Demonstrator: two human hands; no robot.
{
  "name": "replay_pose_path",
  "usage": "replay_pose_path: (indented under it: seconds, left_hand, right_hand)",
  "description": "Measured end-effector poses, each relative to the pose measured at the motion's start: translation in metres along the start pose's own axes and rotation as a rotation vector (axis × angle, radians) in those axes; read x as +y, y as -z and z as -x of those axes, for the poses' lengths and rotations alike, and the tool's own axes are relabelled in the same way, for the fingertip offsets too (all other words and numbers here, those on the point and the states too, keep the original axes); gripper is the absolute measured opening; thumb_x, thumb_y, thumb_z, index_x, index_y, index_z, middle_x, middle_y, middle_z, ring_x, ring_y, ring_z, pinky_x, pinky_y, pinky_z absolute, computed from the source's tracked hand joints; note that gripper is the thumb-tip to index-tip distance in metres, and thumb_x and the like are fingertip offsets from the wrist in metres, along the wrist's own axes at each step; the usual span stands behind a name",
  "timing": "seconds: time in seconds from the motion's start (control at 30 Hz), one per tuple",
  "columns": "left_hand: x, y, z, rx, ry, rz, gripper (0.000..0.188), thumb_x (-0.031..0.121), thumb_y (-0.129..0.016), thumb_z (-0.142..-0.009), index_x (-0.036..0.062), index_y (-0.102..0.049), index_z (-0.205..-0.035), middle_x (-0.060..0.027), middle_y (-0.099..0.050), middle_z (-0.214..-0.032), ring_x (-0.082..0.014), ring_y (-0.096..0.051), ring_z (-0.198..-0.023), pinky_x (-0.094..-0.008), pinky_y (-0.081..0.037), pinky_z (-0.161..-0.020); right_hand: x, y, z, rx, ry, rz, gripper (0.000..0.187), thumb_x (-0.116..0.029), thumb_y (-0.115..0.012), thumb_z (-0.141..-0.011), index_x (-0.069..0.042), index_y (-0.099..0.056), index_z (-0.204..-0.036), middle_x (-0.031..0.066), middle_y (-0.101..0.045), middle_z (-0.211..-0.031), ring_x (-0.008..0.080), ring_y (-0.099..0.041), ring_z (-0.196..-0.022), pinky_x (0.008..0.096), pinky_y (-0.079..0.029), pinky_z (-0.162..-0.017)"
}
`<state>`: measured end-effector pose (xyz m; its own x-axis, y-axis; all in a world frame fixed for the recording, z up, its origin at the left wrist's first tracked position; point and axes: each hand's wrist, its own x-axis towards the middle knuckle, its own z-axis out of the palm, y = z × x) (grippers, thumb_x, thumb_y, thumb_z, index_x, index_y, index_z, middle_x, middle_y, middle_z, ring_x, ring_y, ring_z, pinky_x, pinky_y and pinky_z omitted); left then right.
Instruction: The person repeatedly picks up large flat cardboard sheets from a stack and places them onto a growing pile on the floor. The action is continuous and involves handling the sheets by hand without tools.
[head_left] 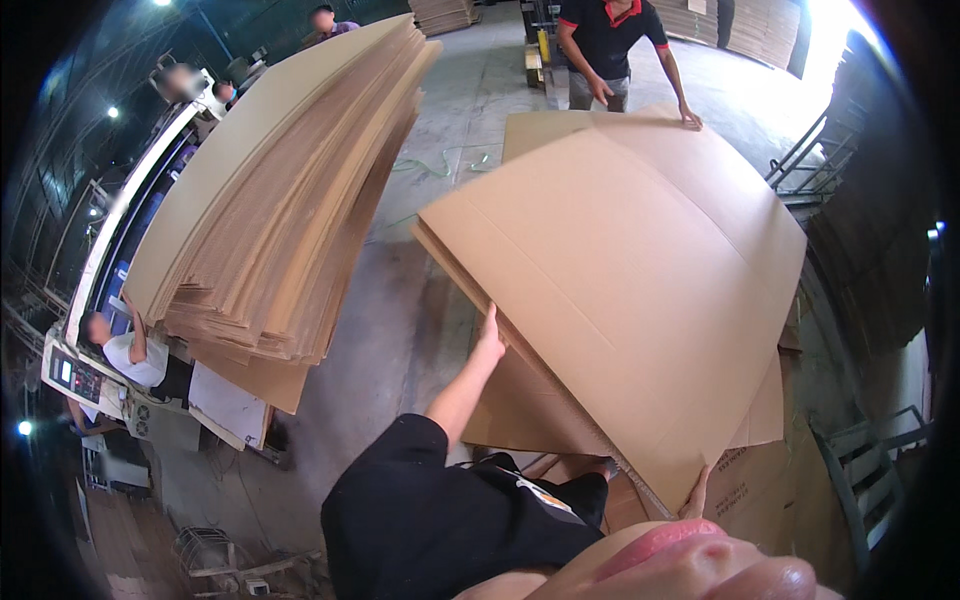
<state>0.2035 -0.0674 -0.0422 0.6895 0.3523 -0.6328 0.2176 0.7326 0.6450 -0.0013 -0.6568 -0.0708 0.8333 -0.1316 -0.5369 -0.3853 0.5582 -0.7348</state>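
A large flat cardboard sheet [620, 270] with crease lines lies tilted across the middle, on top of several more sheets whose layered edges show along its left side. My left hand [490, 335] grips that left edge, fingers hidden beneath the sheets. At the near corner my right hand [696, 494] holds the edge; only part of it shows. More cardboard [520, 405] lies lower down, turned at a different angle. Across from me a co-worker [615, 40] in a dark shirt with red trim rests one hand [690, 118] on the far edge.
To the left rises a tall, leaning stack of cardboard sheets [290, 200] beside a long machine with a control panel [75, 375]. A person in a white shirt [135, 358] touches the stack. Metal racks [870, 480] stand at the right. Green strapping [425, 165] lies on the concrete floor.
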Motion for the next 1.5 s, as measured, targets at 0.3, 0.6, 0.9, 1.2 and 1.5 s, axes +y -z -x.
replay_pose_path:
  seconds: [0.3, 0.6, 0.9, 1.2, 1.5]
  left_hand:
    - [-0.117, 0.070, 0.135, -0.015, 0.219, -0.203, 0.099, 0.076, -0.052, -0.074, 0.0089, -0.027, -0.143, -0.0125, -0.038, -0.141, -0.0281, -0.042, -0.124, -0.0474, -0.043, -0.089]
    - [-0.088, 0.177, 0.132, 0.006, 0.047, -0.489, 0.088, 0.073, -0.053, -0.075, 0.0085, -0.046, -0.135, -0.0113, -0.045, -0.139, -0.0239, -0.043, -0.126, -0.0382, -0.038, -0.096]
    - [-0.115, 0.304, 0.111, -0.362, 0.067, -0.860, 0.044, 0.050, -0.058, -0.087, 0.0131, -0.053, -0.066, 0.0023, -0.044, -0.048, -0.0113, -0.038, -0.039, -0.0281, -0.033, -0.038]
    - [-0.128, 0.315, 0.125, -0.365, 0.438, -1.785, 0.042, 0.045, -0.057, -0.089, 0.0048, -0.065, -0.098, -0.0131, -0.067, -0.096, -0.0216, -0.064, -0.079, -0.0338, -0.050, -0.069]
    - [-0.161, 0.045, 0.136, -0.363, 0.271, -1.340, 0.040, 0.040, -0.049, -0.096, 0.0068, -0.055, -0.117, -0.0053, -0.063, -0.101, -0.0128, -0.059, -0.087, -0.0295, -0.048, -0.071]
  right_hand:
    - [0.127, -0.176, 0.051, 0.081, -0.084, 0.034, 0.075, -0.062, -0.035, -0.092, -0.004, -0.032, -0.141, 0.0126, -0.041, -0.140, 0.0291, -0.040, -0.126, 0.0451, -0.038, -0.100]
    - [0.227, -0.288, 0.077, -0.637, -0.762, -0.004, 0.081, -0.066, -0.051, -0.083, -0.019, -0.025, -0.144, 0.0081, -0.035, -0.142, 0.0273, -0.037, -0.127, 0.0512, -0.029, -0.104]
    - [0.260, -0.286, 0.012, -0.828, -0.644, 1.273, 0.067, -0.060, -0.049, -0.087, -0.004, -0.053, -0.123, 0.0121, -0.069, -0.097, 0.0262, -0.065, -0.092, 0.0445, -0.043, -0.082]
    - [0.144, -0.124, -0.021, 0.053, -0.370, 0.086, 0.051, -0.048, -0.039, -0.095, -0.005, -0.052, -0.119, 0.0108, -0.065, -0.101, 0.0230, -0.062, -0.097, 0.0362, -0.046, -0.081]
    - [0.023, 0.018, -0.153, 0.296, 0.014, -0.270, 0.054, -0.047, -0.046, -0.095, 0.002, -0.051, -0.117, 0.0128, -0.063, -0.107, 0.0240, -0.062, -0.096, 0.0347, -0.049, -0.082]
